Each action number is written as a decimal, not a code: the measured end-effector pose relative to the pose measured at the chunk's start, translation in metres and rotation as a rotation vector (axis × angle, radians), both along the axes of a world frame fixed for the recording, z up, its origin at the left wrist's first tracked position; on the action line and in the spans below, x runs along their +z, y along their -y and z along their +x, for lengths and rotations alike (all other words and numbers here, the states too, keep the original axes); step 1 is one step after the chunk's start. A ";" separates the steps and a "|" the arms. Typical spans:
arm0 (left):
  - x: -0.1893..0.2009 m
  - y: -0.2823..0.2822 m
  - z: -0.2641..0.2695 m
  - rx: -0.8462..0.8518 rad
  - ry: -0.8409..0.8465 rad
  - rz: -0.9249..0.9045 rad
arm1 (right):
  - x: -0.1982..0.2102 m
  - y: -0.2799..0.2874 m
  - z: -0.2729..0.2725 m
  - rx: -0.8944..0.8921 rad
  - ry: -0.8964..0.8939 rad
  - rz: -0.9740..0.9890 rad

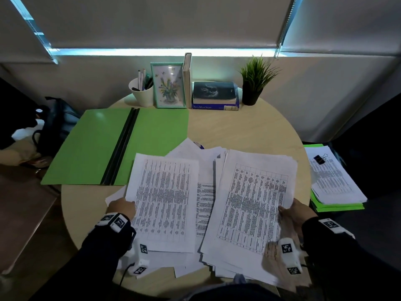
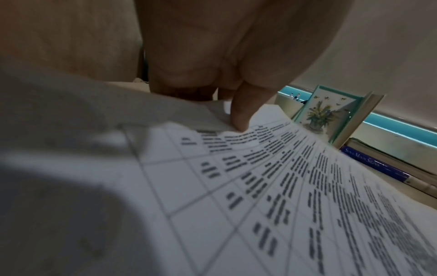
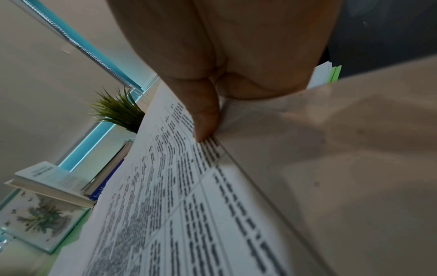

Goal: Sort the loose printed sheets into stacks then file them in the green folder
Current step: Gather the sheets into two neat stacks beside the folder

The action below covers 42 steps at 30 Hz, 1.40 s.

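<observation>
While left hand (image 1: 121, 208) pinches one printed sheet (image 1: 162, 198) at its edge, right hand (image 1: 293, 211) pinches a thicker stack (image 1: 249, 205), green folder (image 1: 112, 146) open beyond left grip

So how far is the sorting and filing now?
Early. Done: the green folder lies open, with no sheets in it. In hand: the left hand pinches one printed sheet, the right hand a thicker stack. Left: loose sheets beneath, then filing.

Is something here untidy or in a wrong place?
Yes. The printed sheets lie fanned and crooked, some hanging over the table's near edge. The left hand and right hand each grip a bundle. The green folder overhangs the left edge.
</observation>
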<state>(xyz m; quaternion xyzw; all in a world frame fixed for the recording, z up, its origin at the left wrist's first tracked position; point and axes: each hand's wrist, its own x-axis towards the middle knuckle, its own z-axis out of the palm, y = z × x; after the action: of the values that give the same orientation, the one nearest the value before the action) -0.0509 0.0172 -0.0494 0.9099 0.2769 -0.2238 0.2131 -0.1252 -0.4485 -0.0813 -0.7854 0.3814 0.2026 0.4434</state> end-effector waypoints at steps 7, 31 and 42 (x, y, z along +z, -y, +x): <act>-0.005 0.007 -0.009 0.117 0.077 -0.048 | 0.001 -0.002 0.001 0.020 -0.010 -0.067; 0.053 0.014 0.009 0.130 0.545 -0.187 | 0.000 -0.005 0.000 -0.036 0.049 -0.029; 0.057 0.022 0.003 -0.107 0.437 -0.240 | 0.012 -0.010 -0.002 0.062 -0.002 -0.118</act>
<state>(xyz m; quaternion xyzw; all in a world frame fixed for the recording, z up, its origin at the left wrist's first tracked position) -0.0475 -0.0046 0.0076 0.9182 0.1473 -0.0639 0.3620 -0.1269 -0.4385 -0.0692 -0.8213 0.3686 0.1943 0.3896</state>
